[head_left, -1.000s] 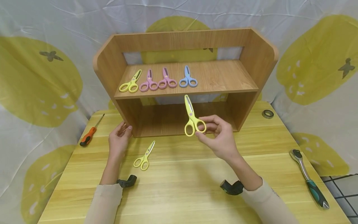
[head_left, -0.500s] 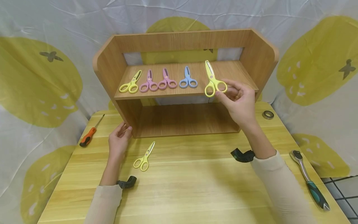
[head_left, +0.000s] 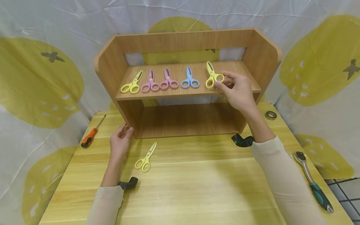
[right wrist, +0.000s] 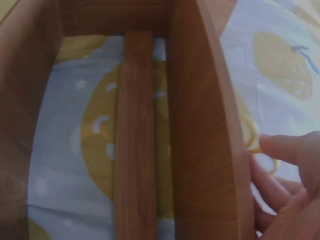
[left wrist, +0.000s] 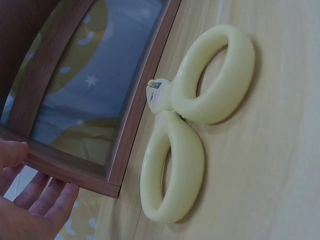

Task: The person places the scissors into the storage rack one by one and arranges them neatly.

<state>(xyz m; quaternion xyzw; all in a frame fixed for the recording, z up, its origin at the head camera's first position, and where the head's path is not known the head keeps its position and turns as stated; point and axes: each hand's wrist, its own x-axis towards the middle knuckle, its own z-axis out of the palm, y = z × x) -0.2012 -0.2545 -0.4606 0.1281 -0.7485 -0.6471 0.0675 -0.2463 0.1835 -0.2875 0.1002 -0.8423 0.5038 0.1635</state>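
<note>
My right hand (head_left: 234,89) pinches the handle of a yellow pair of scissors (head_left: 212,76) and rests it on the upper board of the wooden shelf (head_left: 185,90), to the right of the blue scissors (head_left: 189,79). Two pink pairs (head_left: 158,82) and another yellow pair (head_left: 131,83) lie further left on that board. My left hand (head_left: 120,142) rests with relaxed fingers against the shelf's lower left corner. A small yellow pair of scissors (head_left: 145,157) lies on the table beside it, its handles (left wrist: 190,125) close up in the left wrist view. In the right wrist view, fingers (right wrist: 287,195) show behind the shelf board.
An orange-handled screwdriver (head_left: 90,135) lies at the table's left edge. A ratchet wrench (head_left: 312,181) lies at the right edge, and a small metal ring (head_left: 270,115) sits near the shelf's right side. A white and yellow cloth (head_left: 42,78) hangs behind.
My right hand lifted the yellow scissors from in front of the lower opening up and right, then set them down on the upper board. The left hand stayed still.
</note>
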